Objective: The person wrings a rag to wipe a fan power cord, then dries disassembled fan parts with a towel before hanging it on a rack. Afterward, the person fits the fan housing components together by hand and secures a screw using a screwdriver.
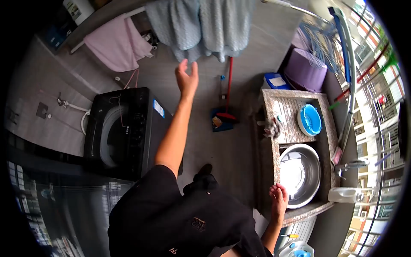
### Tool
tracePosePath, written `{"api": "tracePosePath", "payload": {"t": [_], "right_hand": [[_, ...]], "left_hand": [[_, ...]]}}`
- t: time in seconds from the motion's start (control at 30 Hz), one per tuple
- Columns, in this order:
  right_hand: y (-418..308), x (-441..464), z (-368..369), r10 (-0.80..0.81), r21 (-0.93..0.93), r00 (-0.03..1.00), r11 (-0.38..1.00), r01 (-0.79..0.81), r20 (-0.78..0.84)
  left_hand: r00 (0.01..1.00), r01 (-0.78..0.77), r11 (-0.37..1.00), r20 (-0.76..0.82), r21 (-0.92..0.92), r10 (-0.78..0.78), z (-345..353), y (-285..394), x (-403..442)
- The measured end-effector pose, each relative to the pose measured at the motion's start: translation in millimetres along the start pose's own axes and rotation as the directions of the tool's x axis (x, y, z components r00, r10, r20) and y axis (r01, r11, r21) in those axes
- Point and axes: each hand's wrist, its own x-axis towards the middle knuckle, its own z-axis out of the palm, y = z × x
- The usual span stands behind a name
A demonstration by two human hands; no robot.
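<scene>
My left hand (187, 79) is raised at the end of an outstretched arm, its thumb and fingers apart with nothing between them. Just beyond the fingertips hang blue-grey towels (224, 28) on a rail; whether the fingers touch the lower edge cannot be made out. Low on the right, my right hand (279, 199) is beside the near left rim of a round metal basin (316, 182). Its fingers are loosely bent and slightly apart, and no object shows in them. The basin stands in a stone sink (274, 160) and reflects bright light.
A black top-loading washing machine (145, 128) stands on the left, below a pink towel (113, 43). A red-handled broom (230, 85) and blue dustpan (218, 122) are ahead. On the right are a blue-and-white bowl (310, 120), purple tub (306, 70), faucet (353, 165) and white bottle (344, 195).
</scene>
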Motion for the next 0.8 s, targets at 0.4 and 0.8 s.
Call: {"api": "tracePosePath", "payload": {"t": [0.4,0.8], "right_hand": [[-14.9,45.1,211.2,0.029,-0.287,0.949,0.956,0.065,0.313],[-17.8,45.5,234.6,0.002,-0.318,0.953,0.943,0.099,0.301]], "left_hand": [[0.986,0.166,0.834,-0.067,0.526,-0.154,-170.8,-113.7,351.5],[0.893,-0.048,0.989,-0.438,0.142,0.106,-180.3,-138.6,395.9]]}}
